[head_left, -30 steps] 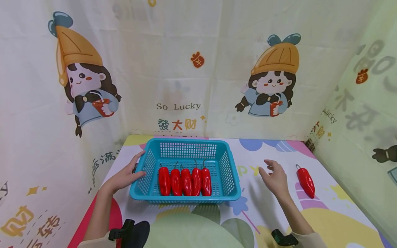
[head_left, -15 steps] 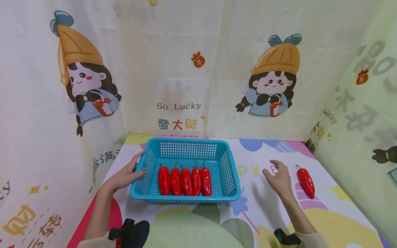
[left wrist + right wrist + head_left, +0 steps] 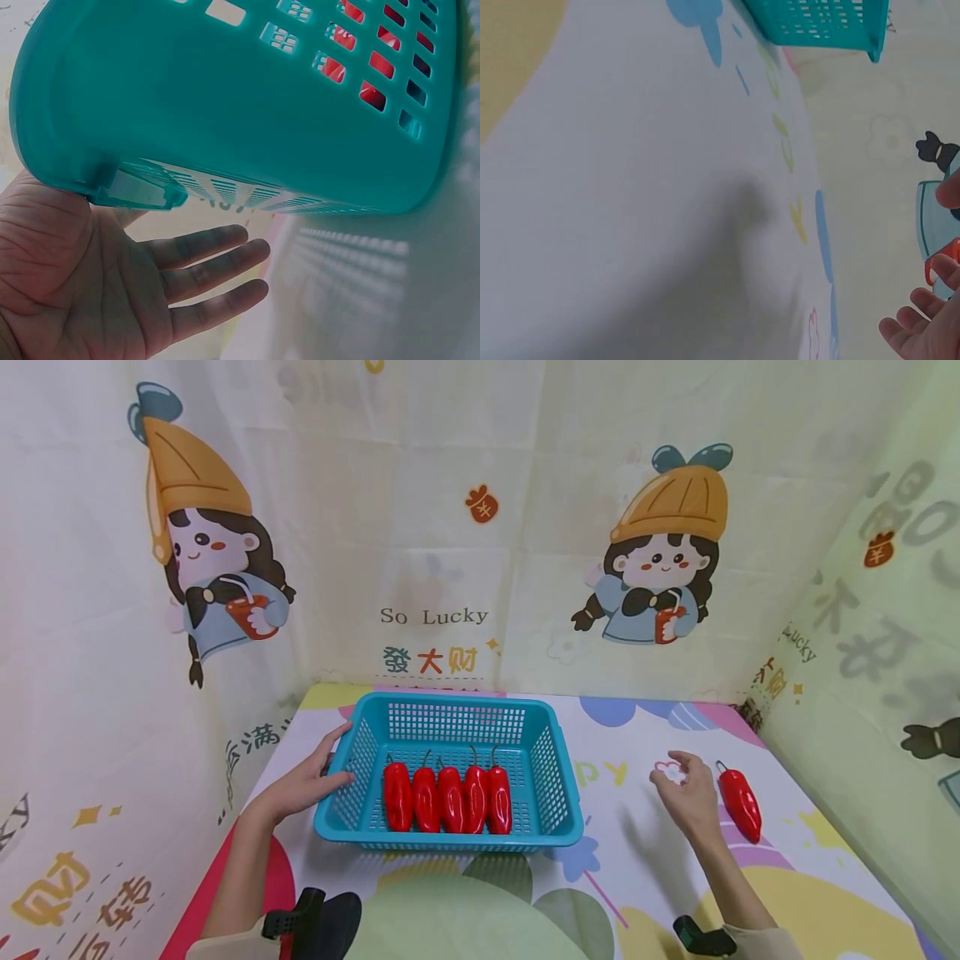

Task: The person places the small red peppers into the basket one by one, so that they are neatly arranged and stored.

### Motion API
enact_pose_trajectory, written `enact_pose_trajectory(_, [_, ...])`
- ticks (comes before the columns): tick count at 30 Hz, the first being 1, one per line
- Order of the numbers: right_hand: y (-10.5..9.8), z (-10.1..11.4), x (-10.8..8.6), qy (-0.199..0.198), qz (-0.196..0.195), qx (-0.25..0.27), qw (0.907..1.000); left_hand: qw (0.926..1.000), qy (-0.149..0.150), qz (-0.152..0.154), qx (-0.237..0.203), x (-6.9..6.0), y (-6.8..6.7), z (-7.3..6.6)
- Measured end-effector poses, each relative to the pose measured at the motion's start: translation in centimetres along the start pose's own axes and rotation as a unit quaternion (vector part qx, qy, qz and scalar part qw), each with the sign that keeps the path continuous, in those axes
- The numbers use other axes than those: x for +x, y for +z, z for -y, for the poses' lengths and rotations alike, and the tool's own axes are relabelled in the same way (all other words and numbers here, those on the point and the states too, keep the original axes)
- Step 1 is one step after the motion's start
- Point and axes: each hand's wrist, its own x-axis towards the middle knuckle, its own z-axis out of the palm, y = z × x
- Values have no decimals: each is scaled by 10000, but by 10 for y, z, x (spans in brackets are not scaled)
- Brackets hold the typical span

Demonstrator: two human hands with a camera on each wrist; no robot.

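A blue-green plastic basket (image 3: 450, 840) with a perforated wall stands at the middle of the table. In it, several shiny red chili peppers (image 3: 450, 799) lie in a row, stems pointing away. My left hand (image 3: 300, 787) holds the basket's left rim, thumb over the edge; in the left wrist view three of its fingers (image 3: 217, 274) extend below the rim, apart from the wall. Nothing is in my right hand (image 3: 692, 797), which hovers above the table with fingers loosely bent. Just right of it lies a single red chili pepper (image 3: 739, 803), apart from the hand.
A colourfully printed cloth covers the table (image 3: 600, 877). Printed curtains (image 3: 525, 568) rise behind it and along both sides. Black straps with devices sit on both wrists, such as the right wrist device (image 3: 703, 937).
My right hand has moved right, towards the single chili pepper, and its fingertips have drawn a little closer together. My left hand and the basket have stayed in place.
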Motion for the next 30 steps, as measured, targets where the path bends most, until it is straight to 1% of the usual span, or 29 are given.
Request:
enact_pose_trajectory(5, [-5, -6, 0, 64, -16, -55, 10000, 10000, 14, 10, 5, -1, 0, 0])
enact_pose_trajectory(12, [-14, -13, 0, -98, -189, -274, 9994, 10000, 7, -13, 46, 0, 0, 0])
enact_pose_trajectory(19, [-20, -23, 2, -94, -170, -418, 9989, 10000, 5, -8, 43, 0, 0, -1])
enact_pose_trajectory(24, [-24, -30, 3, -229, -220, -407, 9987, 10000, 19, -5, 19, -1, 0, -1])
enact_pose_trajectory(27, [-26, -35, 4, -373, -334, -455, 9977, 10000, 14, -9, 21, -1, 0, -1])
enact_pose_trajectory(30, [-29, -41, 5, -377, -335, -563, 9971, 10000, 14, -20, 28, 0, 0, 0])
